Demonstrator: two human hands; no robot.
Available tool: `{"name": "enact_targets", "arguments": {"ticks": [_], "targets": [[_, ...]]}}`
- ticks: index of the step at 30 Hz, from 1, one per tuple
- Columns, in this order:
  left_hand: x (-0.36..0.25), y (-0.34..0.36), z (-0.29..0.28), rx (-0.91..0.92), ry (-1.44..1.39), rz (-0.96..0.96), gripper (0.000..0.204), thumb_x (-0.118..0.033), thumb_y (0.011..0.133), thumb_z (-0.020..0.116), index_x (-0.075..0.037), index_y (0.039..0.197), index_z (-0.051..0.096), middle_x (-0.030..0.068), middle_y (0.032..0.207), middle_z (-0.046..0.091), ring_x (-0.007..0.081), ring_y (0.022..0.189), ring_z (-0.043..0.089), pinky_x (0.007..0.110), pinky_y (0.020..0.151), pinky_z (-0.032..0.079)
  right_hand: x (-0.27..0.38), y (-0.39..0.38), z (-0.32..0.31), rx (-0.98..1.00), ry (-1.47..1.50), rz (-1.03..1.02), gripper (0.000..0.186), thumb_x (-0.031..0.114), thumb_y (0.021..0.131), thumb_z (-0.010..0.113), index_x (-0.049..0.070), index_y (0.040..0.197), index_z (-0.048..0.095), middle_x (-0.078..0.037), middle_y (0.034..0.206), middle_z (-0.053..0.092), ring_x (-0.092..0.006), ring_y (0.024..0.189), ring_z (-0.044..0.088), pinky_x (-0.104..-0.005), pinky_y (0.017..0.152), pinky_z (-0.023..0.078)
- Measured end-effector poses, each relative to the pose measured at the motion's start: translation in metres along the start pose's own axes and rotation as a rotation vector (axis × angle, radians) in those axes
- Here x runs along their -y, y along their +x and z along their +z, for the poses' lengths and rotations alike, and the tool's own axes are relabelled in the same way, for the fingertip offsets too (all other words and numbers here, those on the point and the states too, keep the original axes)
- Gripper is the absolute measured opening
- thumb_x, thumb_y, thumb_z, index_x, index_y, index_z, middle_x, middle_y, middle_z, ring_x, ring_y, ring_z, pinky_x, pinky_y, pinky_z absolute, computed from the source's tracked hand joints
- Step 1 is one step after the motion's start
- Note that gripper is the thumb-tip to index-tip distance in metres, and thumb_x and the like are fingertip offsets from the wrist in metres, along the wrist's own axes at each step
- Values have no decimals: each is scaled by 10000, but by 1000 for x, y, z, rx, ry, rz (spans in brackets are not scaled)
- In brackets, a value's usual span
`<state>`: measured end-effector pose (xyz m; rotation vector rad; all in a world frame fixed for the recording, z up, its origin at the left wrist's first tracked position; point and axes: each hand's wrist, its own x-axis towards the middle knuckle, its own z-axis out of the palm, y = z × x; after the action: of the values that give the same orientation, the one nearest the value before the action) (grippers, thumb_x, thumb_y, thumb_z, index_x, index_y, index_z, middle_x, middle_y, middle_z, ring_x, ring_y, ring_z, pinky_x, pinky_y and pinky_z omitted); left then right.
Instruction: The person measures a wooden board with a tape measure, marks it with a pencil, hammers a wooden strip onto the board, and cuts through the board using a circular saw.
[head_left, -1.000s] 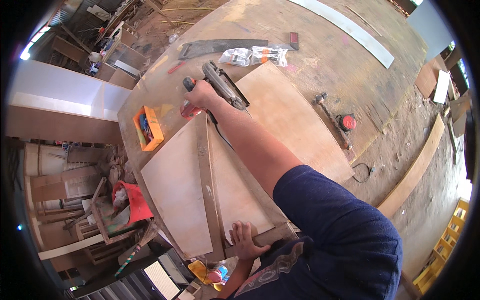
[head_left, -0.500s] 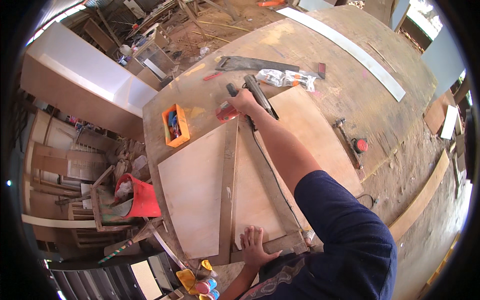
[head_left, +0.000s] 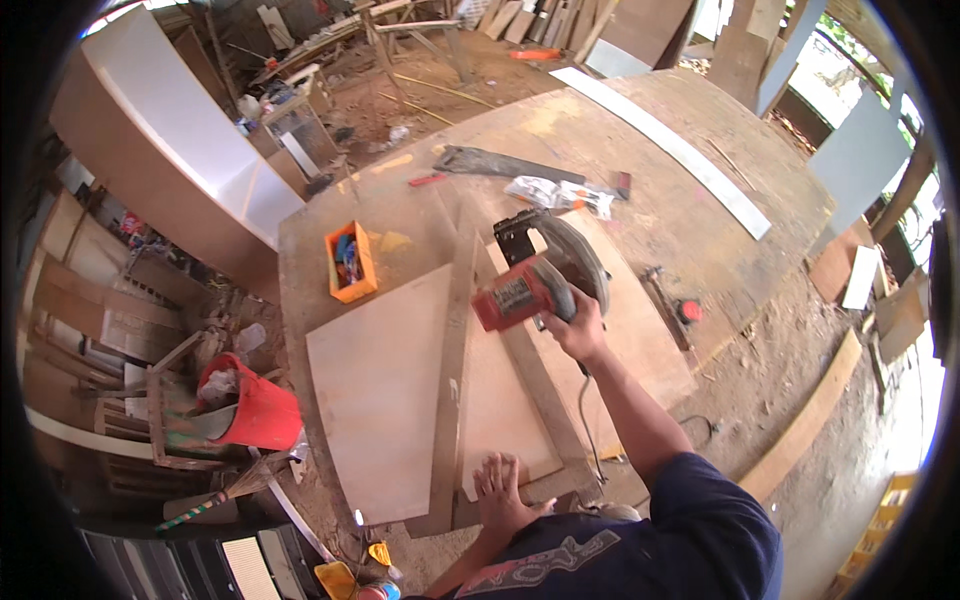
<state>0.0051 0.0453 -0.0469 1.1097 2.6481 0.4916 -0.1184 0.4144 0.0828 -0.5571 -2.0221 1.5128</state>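
My right hand (head_left: pixel 578 325) is wrapped around the rear handle of a red and black circular saw (head_left: pixel 518 292). The saw is tilted and lifted over the plywood, with its round guard toward the right and its base plate facing away from me. A dark power cord (head_left: pixel 584 412) trails from it toward my body. Close to me, my left hand (head_left: pixel 502 492) lies flat with fingers spread on the near end of the work. Under it are a pale plywood panel (head_left: pixel 380 390) and a long wooden strip (head_left: pixel 452 395) running away from me.
On the worktable (head_left: pixel 590 125) lie a handsaw (head_left: pixel 510 165), a plastic bag (head_left: pixel 540 190), an orange box (head_left: pixel 335 285) of small items, a hammer (head_left: pixel 665 305), a red tape measure (head_left: pixel 689 311) and a white strip (head_left: pixel 670 150). A red bucket (head_left: pixel 265 412) stands left, below a white-lined cabinet (head_left: pixel 170 120).
My right hand has brought the circular saw nearer and to the right, turning it up so its guard and base show. My left hand stays nearly in place.
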Motion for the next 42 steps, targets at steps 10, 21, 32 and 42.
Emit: {"name": "enact_targets", "arguments": {"ticks": [10,21,32,42], "targets": [[0,-3,7,-12,71,41,1376,-823,721,845,-55,1743,336,326,1793,257,519,1693,172,727,1331,136,66,-228,-178,-97,-27,348,435,121,851,811,-4,1262,740,-23,974,741,-106,906,636,-339,857,568],[-16,8,-4,18,33,45,1250,-699,773,906,-12,1693,411,363,1765,291,536,1660,244,679,1342,182,60,-397,-339,-388,102,509,396,127,849,794,-11,1214,725,28,868,669,-73,697,592,-280,617,495],[-205,60,73,-95,-231,241,569,-328,914,828,-58,1404,728,238,1587,600,439,1502,520,536,1267,417,30,-528,-430,-555,91,581,432,74,846,736,-21,1267,721,9,811,632,-82,615,584,-283,539,478],[-316,186,134,-54,321,427,733,-317,954,778,-72,1592,514,210,1679,499,386,1544,494,585,1317,337,32,-584,-427,-689,115,519,254,74,876,709,-29,1106,681,-31,667,626,-109,475,563,-279,431,450]]}}
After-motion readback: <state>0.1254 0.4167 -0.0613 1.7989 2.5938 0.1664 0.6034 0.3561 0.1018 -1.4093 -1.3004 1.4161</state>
